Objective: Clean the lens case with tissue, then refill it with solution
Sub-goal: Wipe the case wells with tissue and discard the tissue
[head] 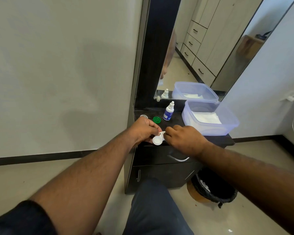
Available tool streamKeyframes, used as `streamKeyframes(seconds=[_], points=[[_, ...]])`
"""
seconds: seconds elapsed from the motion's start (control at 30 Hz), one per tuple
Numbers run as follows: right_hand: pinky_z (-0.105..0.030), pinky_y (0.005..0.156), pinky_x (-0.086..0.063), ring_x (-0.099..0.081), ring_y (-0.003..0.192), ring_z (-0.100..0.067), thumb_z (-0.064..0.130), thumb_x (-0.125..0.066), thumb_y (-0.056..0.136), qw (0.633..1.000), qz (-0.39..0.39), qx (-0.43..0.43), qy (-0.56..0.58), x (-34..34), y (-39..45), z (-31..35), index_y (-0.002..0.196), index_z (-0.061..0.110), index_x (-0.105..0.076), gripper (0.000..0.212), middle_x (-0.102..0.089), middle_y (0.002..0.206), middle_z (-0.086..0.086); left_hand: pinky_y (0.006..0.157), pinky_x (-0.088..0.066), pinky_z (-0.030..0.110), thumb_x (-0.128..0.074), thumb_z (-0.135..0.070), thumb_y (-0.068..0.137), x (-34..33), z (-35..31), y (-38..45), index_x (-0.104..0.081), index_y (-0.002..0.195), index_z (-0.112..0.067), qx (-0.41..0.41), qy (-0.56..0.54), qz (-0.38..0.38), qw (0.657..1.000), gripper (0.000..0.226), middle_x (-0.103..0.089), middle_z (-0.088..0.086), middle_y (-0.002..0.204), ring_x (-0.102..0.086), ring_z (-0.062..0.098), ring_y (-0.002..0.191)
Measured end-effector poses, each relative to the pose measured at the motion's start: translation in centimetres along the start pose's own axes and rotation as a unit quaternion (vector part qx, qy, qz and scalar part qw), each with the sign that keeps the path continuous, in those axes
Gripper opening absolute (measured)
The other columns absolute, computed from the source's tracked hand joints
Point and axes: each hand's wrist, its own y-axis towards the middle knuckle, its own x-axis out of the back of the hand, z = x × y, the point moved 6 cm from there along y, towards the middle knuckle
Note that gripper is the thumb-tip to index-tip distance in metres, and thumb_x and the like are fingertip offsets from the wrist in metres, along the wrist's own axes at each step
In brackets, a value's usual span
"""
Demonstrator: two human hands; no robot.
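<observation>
My left hand (143,128) holds a white lens case (157,139) above the front edge of the dark dresser top (176,121). One round well of the case faces up and is uncovered. My right hand (183,137) pinches the case's far end, which its fingers partly hide. Whether it holds tissue I cannot tell. A green cap (156,119) and a clear cap (144,116) lie behind my left hand. A small white solution bottle (168,111) with a blue label stands upright, its cap on. Folded white tissues (207,118) lie inside a clear plastic box (227,126).
A tall mirror (202,48) stands behind the dresser top and reflects the bottle and box. Drawers with metal handles (178,159) sit below. A black-lined bin (214,189) with crumpled tissue stands on the floor at the right. My knee (153,200) is below.
</observation>
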Motion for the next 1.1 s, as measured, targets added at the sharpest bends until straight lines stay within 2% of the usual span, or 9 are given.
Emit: streamKeyframes(seconds=[0.1,0.23,0.3,0.43,0.57,0.67,0.8,0.9,1.1], points=[[-0.029,0.066,-0.045,-0.061,0.092,-0.024,0.017,-0.068,0.084,0.976,0.061,-0.157,0.139,-1.0,0.2,-0.4,0.119,0.013,-0.060,0.036,-0.058,0.112,-0.007,0.055,-0.057,0.024,-0.064,0.006,0.079,-0.1,0.0,-0.1,-0.073,0.084,-0.005,-0.023,0.019,-0.025,0.999,0.015,-0.070,0.009,0.087,-0.068,0.018,0.077],[-0.025,0.073,-0.043,-0.061,0.086,-0.017,0.012,-0.068,0.084,0.815,0.026,-0.386,0.432,-3.1,-0.7,-1.3,0.109,0.010,-0.069,0.025,-0.068,0.103,-0.008,0.061,-0.059,0.029,-0.063,0.008,0.077,-0.1,0.3,-0.4,-0.074,0.081,-0.004,-0.040,0.015,-0.047,0.998,0.016,-0.071,0.013,0.085,-0.068,0.020,0.074],[-0.027,0.068,-0.045,-0.062,0.078,-0.017,0.007,-0.070,0.081,0.666,-0.041,-0.465,0.581,-3.7,-1.5,-1.0,0.096,0.005,-0.073,0.015,-0.071,0.089,-0.010,0.061,-0.056,0.031,-0.061,0.009,0.076,0.0,0.5,-0.4,-0.073,0.083,0.002,-0.060,0.006,-0.049,0.997,0.016,-0.069,0.017,0.079,-0.064,0.020,0.067],[-0.027,0.057,-0.053,-0.062,0.068,-0.020,0.003,-0.055,0.092,0.203,-0.115,-0.515,0.825,-4.1,-2.0,2.5,0.101,-0.001,-0.066,0.014,-0.067,0.081,-0.012,0.059,-0.054,0.028,-0.063,0.007,0.076,-0.1,0.4,-0.5,-0.073,0.084,0.003,-0.084,0.009,-0.050,0.995,0.014,-0.068,0.016,0.074,-0.061,0.017,0.063],[-0.029,0.064,-0.050,-0.063,0.080,-0.018,0.006,-0.050,0.095,0.007,-0.236,-0.477,0.846,-4.2,-2.9,4.0,0.120,0.006,-0.059,0.026,-0.067,0.093,-0.009,0.065,-0.054,0.028,-0.066,0.002,0.078,0.0,0.4,-0.8,-0.075,0.083,-0.005,-0.085,0.015,-0.046,0.995,0.013,-0.070,0.005,0.069,-0.062,0.012,0.063],[-0.025,0.066,-0.051,-0.065,0.079,-0.012,0.002,-0.059,0.090,0.113,-0.278,-0.517,0.802,-3.6,-4.4,3.0,0.111,0.008,-0.066,0.023,-0.070,0.092,-0.004,0.072,-0.056,0.030,-0.066,-0.001,0.079,0.2,0.3,-0.9,-0.076,0.083,-0.010,-0.082,0.026,-0.052,0.995,0.013,-0.072,0.005,0.078,-0.066,0.015,0.072],[0.000,0.071,-0.043,-0.061,0.079,0.009,0.011,-0.067,0.086,0.595,-0.265,-0.508,0.564,-1.3,-5.0,-0.3,0.111,0.012,-0.070,0.024,-0.070,0.099,0.007,0.069,-0.058,0.026,-0.065,-0.002,0.082,0.1,0.0,-1.1,-0.075,0.084,-0.012,-0.080,0.044,-0.059,0.994,0.014,-0.072,0.005,0.087,-0.068,0.016,0.081],[-0.011,0.075,-0.042,-0.064,0.086,-0.011,0.015,-0.063,0.090,0.807,-0.186,-0.394,0.399,-1.1,-2.9,-0.2,0.111,0.009,-0.070,0.023,-0.070,0.100,-0.004,0.064,-0.057,0.023,-0.066,-0.003,0.082,0.1,-0.2,-1.4,-0.073,0.085,-0.012,-0.081,0.039,-0.062,0.994,0.012,-0.071,0.004,0.087,-0.068,0.015,0.080],[-0.027,0.072,-0.051,-0.060,0.083,-0.020,0.017,-0.065,0.089,0.887,-0.142,-0.313,0.308,-1.6,-2.0,0.6,0.108,0.007,-0.069,0.022,-0.057,0.103,-0.007,0.067,-0.058,0.026,-0.066,-0.002,0.082,0.2,-0.1,-1.4,-0.074,0.085,-0.010,-0.083,0.027,-0.049,0.995,0.012,-0.072,0.005,0.086,-0.069,0.016,0.080]])
